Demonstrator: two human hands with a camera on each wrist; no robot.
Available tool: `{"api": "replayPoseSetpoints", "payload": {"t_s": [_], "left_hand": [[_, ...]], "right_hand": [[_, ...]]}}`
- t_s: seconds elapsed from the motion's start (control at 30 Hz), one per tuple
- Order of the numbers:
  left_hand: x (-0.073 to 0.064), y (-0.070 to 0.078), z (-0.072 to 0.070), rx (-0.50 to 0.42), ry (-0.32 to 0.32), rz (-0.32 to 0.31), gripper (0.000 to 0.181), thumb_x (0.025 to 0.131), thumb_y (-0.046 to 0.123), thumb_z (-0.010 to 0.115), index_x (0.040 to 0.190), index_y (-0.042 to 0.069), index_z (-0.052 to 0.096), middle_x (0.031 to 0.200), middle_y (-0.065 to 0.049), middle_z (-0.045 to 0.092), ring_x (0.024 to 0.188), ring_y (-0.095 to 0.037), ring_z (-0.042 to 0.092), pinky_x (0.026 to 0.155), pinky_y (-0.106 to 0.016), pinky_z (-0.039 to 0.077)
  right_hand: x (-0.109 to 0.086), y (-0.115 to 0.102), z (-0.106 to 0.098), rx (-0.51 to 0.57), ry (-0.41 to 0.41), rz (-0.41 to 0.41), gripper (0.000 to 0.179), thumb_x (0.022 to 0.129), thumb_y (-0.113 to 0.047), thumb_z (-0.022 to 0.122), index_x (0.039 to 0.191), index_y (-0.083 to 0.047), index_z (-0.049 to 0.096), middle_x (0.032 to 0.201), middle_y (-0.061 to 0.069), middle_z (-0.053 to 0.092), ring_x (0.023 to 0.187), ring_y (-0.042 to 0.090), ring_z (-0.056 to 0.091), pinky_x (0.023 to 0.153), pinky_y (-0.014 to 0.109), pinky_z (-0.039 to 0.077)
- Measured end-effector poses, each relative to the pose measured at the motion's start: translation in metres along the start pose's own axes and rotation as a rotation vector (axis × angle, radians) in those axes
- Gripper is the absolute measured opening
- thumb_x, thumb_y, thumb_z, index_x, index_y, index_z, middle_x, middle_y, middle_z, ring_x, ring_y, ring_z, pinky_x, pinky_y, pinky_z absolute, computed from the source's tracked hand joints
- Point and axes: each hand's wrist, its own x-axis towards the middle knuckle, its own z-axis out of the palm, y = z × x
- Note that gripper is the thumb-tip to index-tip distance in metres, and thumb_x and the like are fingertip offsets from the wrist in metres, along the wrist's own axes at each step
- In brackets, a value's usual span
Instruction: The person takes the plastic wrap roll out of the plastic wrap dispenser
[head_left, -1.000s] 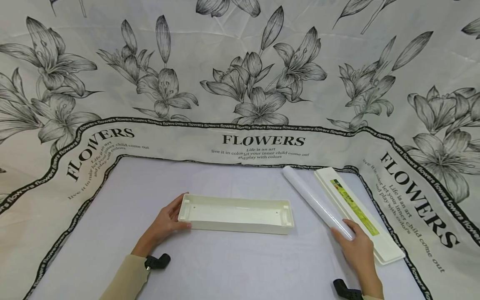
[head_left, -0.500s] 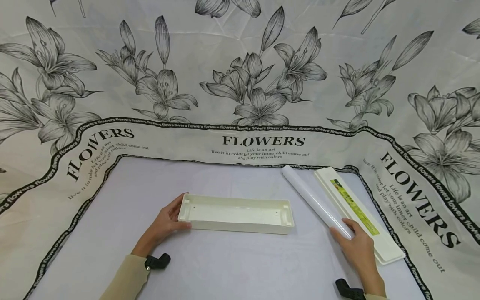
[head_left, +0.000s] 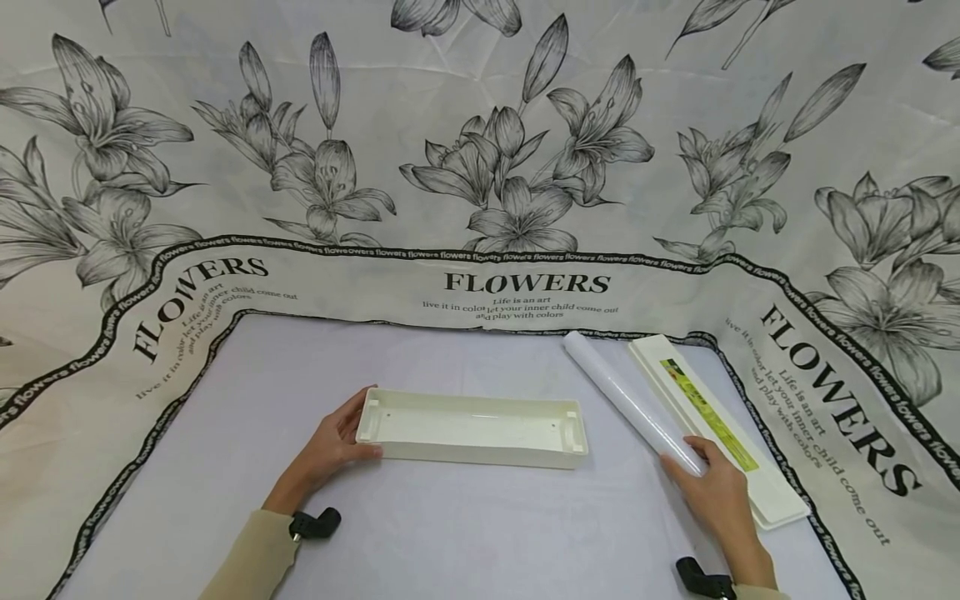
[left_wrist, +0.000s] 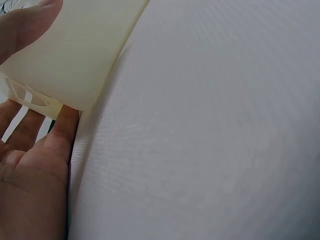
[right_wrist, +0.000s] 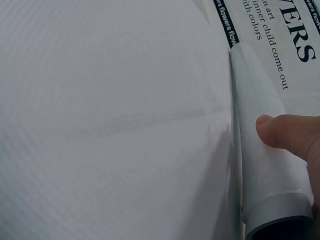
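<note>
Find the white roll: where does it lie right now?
In the head view, the white roll lies slanted on the right, between the cream tray and the lid, its near end gripped by the right hand.

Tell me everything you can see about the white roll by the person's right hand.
The white roll is a long, smooth, glossy tube, seemingly wound plastic film, with a hollow grey-rimmed end nearest the person. It lies flat and slanted on the pale tablecloth, right of the cream tray, beside a flat white lid with a green label. The right hand grips its near end, thumb on top.

roll's [head_left: 633, 402] near end under right hand [head_left: 716, 496]
</note>
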Motion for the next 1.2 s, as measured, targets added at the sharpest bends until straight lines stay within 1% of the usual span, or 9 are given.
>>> {"api": "replayPoseSetpoints", "payload": {"t_s": [0.07,0.27,0.33,0.53,0.63,0.77,0.87,1.0,1.2], "left_hand": [[0.0000,0.0004,0.0003,0.005,0.000,0.001,0.114,0.075,0.001,0.088,0.165,0.011,0.020,0.170,-0.017,0.023,0.156,-0.031,0.022,0.108,-0.009,0.038],[0.0004,0.0019,0.0002,0.011,0.013,-0.009,0.114,0.074,0.002,0.090,0.165,0.012,0.021,0.169,-0.014,0.024,0.154,-0.017,0.028,0.110,-0.009,0.037],[0.0005,0.0018,0.0002,0.016,0.013,-0.008,0.114,0.074,0.003,0.090,0.165,0.012,0.021,0.169,-0.014,0.025,0.155,-0.019,0.028,0.110,-0.009,0.037],[0.0015,0.0000,0.0001,0.016,0.007,-0.001,0.113,0.075,0.001,0.089,0.165,0.011,0.020,0.170,-0.016,0.023,0.156,-0.034,0.020,0.109,-0.009,0.037],[0.0014,0.0003,0.0000,0.006,0.002,0.003,0.113,0.075,0.001,0.088,0.165,0.011,0.021,0.170,-0.017,0.023,0.156,-0.036,0.019,0.108,-0.009,0.038],[0.0011,0.0005,-0.0006,-0.007,-0.013,0.027,0.113,0.076,0.000,0.088,0.165,0.009,0.019,0.169,-0.018,0.023,0.155,-0.035,0.022,0.108,-0.010,0.040],[0.0011,-0.0001,-0.0009,-0.012,-0.021,0.042,0.113,0.076,-0.001,0.087,0.165,0.008,0.018,0.169,-0.019,0.023,0.154,-0.031,0.026,0.109,-0.012,0.041],[0.0012,-0.0015,-0.0009,-0.010,-0.023,0.043,0.113,0.076,0.001,0.088,0.165,0.009,0.019,0.169,-0.019,0.023,0.154,-0.027,0.028,0.109,-0.012,0.041],[0.0011,-0.0041,-0.0015,-0.018,-0.023,0.036,0.112,0.076,0.000,0.087,0.165,0.009,0.019,0.169,-0.018,0.023,0.155,-0.028,0.026,0.109,-0.012,0.041]], "right_hand": [[0.0001,0.0004,0.0001,-0.002,0.000,-0.001,0.069,0.092,-0.042,0.076,0.139,0.003,0.053,0.133,0.034,0.060,0.115,0.048,0.061,0.090,0.059,0.050],[0.0015,-0.0001,0.0012,-0.010,-0.014,0.029,0.068,0.092,-0.041,0.077,0.139,0.003,0.053,0.134,0.033,0.059,0.116,0.047,0.060,0.092,0.059,0.050],[0.0017,-0.0007,0.0013,-0.012,-0.019,0.033,0.068,0.092,-0.040,0.077,0.139,0.002,0.052,0.134,0.033,0.058,0.117,0.047,0.060,0.093,0.059,0.050],[0.0015,-0.0038,0.0001,-0.019,-0.036,0.047,0.069,0.092,-0.040,0.076,0.140,0.003,0.051,0.136,0.033,0.057,0.117,0.047,0.060,0.092,0.059,0.050],[0.0013,-0.0047,-0.0006,-0.020,-0.044,0.049,0.069,0.092,-0.039,0.076,0.141,0.003,0.051,0.137,0.034,0.056,0.117,0.047,0.060,0.092,0.060,0.051],[0.0022,-0.0043,-0.0008,-0.023,-0.048,0.041,0.070,0.093,-0.040,0.075,0.141,0.004,0.050,0.137,0.034,0.056,0.116,0.048,0.060,0.092,0.060,0.051],[0.0033,-0.0035,-0.0004,-0.022,-0.055,0.038,0.070,0.093,-0.039,0.075,0.142,0.004,0.049,0.137,0.035,0.055,0.116,0.048,0.060,0.092,0.060,0.051],[0.0042,-0.0028,0.0006,-0.018,-0.074,0.047,0.070,0.094,-0.037,0.074,0.142,0.005,0.046,0.139,0.035,0.053,0.118,0.048,0.058,0.094,0.062,0.050],[0.0040,-0.0021,0.0019,-0.010,-0.085,0.054,0.070,0.093,-0.036,0.075,0.141,0.005,0.046,0.137,0.035,0.053,0.120,0.048,0.057,0.096,0.061,0.049]]}}
